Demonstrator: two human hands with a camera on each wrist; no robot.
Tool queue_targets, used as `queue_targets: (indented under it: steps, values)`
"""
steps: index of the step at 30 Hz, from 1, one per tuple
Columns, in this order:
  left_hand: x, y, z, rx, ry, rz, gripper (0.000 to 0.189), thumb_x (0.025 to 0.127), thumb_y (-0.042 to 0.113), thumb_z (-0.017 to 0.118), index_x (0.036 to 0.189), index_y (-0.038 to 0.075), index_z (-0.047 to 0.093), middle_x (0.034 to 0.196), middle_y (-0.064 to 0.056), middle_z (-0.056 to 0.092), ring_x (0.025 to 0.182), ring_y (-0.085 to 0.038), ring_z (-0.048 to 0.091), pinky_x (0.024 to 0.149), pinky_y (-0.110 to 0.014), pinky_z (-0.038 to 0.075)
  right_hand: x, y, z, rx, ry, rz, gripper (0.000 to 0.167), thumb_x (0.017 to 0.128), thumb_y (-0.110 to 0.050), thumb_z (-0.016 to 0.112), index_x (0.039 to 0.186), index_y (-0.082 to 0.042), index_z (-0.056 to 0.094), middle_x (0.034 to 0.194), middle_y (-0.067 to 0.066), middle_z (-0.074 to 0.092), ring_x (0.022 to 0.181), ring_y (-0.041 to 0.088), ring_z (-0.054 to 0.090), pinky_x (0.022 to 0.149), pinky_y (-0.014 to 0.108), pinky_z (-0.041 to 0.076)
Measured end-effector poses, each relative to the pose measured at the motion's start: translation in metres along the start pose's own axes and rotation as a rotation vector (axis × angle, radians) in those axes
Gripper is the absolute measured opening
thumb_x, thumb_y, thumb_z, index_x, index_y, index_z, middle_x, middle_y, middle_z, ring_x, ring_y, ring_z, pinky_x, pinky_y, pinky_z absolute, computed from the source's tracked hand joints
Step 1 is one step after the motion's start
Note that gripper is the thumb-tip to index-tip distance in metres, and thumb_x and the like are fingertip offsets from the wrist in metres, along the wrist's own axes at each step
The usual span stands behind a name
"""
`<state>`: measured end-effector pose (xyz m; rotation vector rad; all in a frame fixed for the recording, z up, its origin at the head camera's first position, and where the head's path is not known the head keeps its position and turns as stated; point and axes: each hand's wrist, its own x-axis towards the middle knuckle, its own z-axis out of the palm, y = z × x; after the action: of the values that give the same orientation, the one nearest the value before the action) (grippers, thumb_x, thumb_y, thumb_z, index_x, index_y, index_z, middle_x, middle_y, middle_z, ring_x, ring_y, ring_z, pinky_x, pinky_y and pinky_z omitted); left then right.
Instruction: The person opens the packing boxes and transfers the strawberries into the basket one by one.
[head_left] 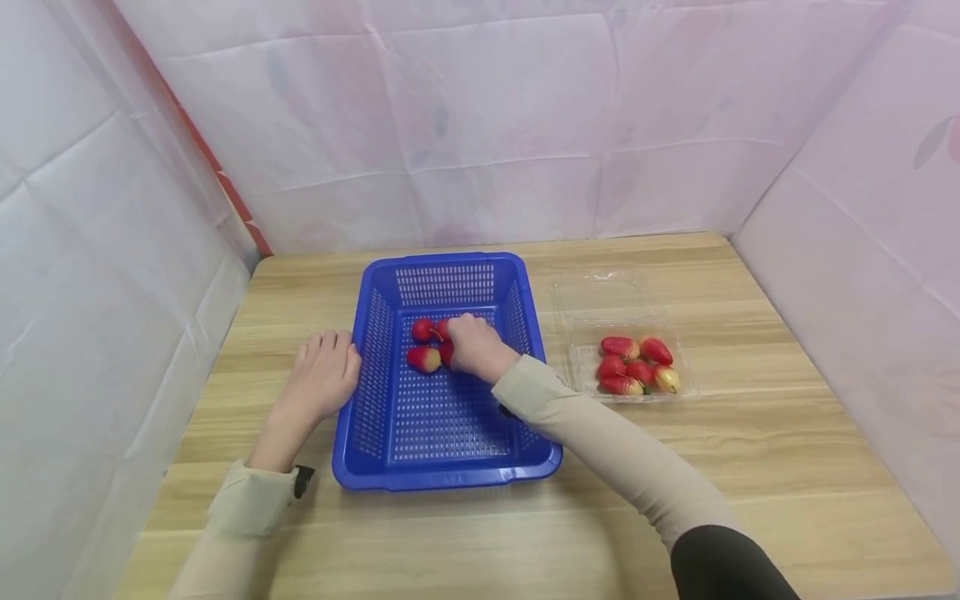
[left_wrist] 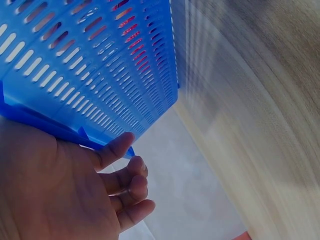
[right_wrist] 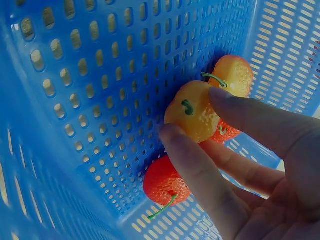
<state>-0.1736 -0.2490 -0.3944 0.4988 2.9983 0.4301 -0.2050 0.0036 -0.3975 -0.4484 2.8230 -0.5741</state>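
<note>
two bare hands, one blue perforated basket (head_left: 446, 477) and one clear hinged container (head_left: 583, 379) on a wood-grained table (head_left: 750, 492). the basket stands left of the container, the two apart. right hand (head_left: 480, 346): reaches inside the basket; thumb and forefinger are clamped on one strawberry (right_wrist: 194, 117), yellow on the side seen from the wrist and bearing a short curled green stem. whether this fruit touches the basket floor cannot be told. left hand (head_left: 324, 375): lies at the outer left side of the basket, thumb against the rim; its four fingers are loosely bent and a little apart, holding nothing.

contents of the basket: four strawberries in the right wrist view, namely the pinched one, a second with a yellow face and red edge (right_wrist: 235, 75) just behind it, a third, red (right_wrist: 226, 132), partly hidden behind the pinched fruit, and a fourth, also red (right_wrist: 165, 182), just beside the forefinger. four green stems are visible, one to each fruit. contents of the container: six strawberries (head_left: 639, 371) can be counted, five mainly red and one mainly yellow, grouped in the tray; its one lid (head_left: 603, 296) lies open toward the back. two beige sleeves (head_left: 626, 450) cover the forearms; a pale patterned sheet (head_left: 487, 100) hangs behind the table.
</note>
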Motion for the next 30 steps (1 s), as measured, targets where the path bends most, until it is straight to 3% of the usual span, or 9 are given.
queue_targets:
  steps: [10, 17, 20, 27, 30]
  values:
    - [0.0, 0.0, 0.0, 0.022, 0.009, 0.001, 0.037, 0.105, 0.026, 0.022, 0.111, 0.0, 0.048, 0.1, -0.016, 0.048, 0.091, -0.034, 0.039, 0.077, -0.045, 0.032, -0.001, -0.004, -0.007, -0.039, -0.002, 0.081, 0.028, 0.068, -0.006, 0.083, 0.087, -0.006, 0.063, 0.079, 0.006, 0.059, 0.072, 0.023, 0.057, 0.061, 0.037, 0.049]
    - [0.0, 0.001, -0.001, 0.01, -0.002, -0.007, 0.038, 0.105, 0.026, 0.021, 0.111, 0.0, 0.048, 0.102, -0.017, 0.049, 0.092, -0.034, 0.04, 0.08, -0.047, 0.033, -0.007, -0.009, -0.025, 0.042, 0.031, 0.081, 0.018, 0.089, -0.016, 0.073, 0.081, -0.007, 0.06, 0.066, 0.001, 0.048, 0.057, 0.015, 0.047, 0.049, 0.027, 0.038]
    - [0.001, 0.001, -0.001, 0.011, -0.004, -0.007, 0.038, 0.105, 0.025, 0.021, 0.11, 0.0, 0.048, 0.101, -0.017, 0.049, 0.092, -0.035, 0.04, 0.08, -0.048, 0.033, -0.013, -0.01, -0.038, 0.07, 0.063, 0.066, 0.021, 0.092, -0.02, 0.07, 0.079, -0.006, 0.06, 0.065, 0.001, 0.047, 0.055, 0.015, 0.044, 0.048, 0.027, 0.035]
    - [0.001, 0.0, -0.002, 0.014, 0.006, -0.004, 0.033, 0.105, 0.025, 0.022, 0.104, 0.002, 0.046, 0.096, -0.015, 0.048, 0.089, -0.033, 0.04, 0.077, -0.046, 0.033, -0.027, -0.007, -0.067, 0.107, 0.131, 0.046, 0.021, 0.09, -0.022, 0.072, 0.098, -0.002, 0.069, 0.083, 0.006, 0.064, 0.067, 0.021, 0.057, 0.058, 0.032, 0.047]
    - [0.002, -0.001, -0.001, 0.01, 0.005, 0.0, 0.031, 0.105, 0.025, 0.022, 0.103, 0.004, 0.045, 0.096, -0.015, 0.048, 0.089, -0.034, 0.041, 0.078, -0.046, 0.033, -0.033, -0.001, -0.077, 0.131, 0.158, 0.039, 0.023, 0.09, -0.022, 0.072, 0.098, 0.0, 0.07, 0.088, 0.01, 0.068, 0.071, 0.023, 0.06, 0.065, 0.036, 0.051]
